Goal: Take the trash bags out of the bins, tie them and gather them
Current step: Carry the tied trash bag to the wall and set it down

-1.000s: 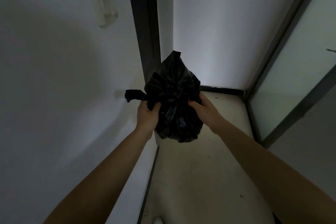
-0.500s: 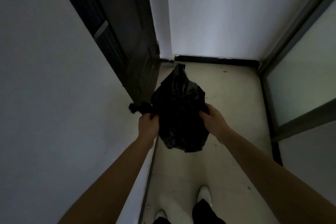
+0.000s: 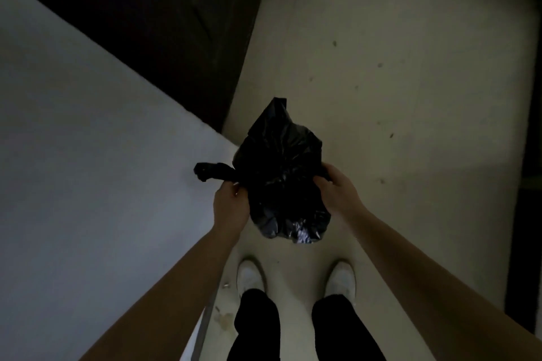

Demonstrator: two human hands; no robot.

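A small, filled black trash bag (image 3: pixel 281 176) hangs in the air in front of me, above the floor and my feet. My left hand (image 3: pixel 230 202) grips a twisted strip of the bag's top, whose end sticks out to the left. My right hand (image 3: pixel 337 190) grips the bag's right side. Another pointed flap of the bag stands up at its far end. No bin is in view.
A white wall (image 3: pixel 88 184) runs along the left, close to my left arm. A dark door (image 3: pixel 176 23) stands beyond it. The pale floor (image 3: pixel 396 97) stretches ahead; a dark frame (image 3: pixel 525 155) lines the right. My white shoes (image 3: pixel 249 275) are below the bag.
The view has tilted down from the walls toward the floor and my feet. Both hands keep the same grip on the bag, which now hangs lower.
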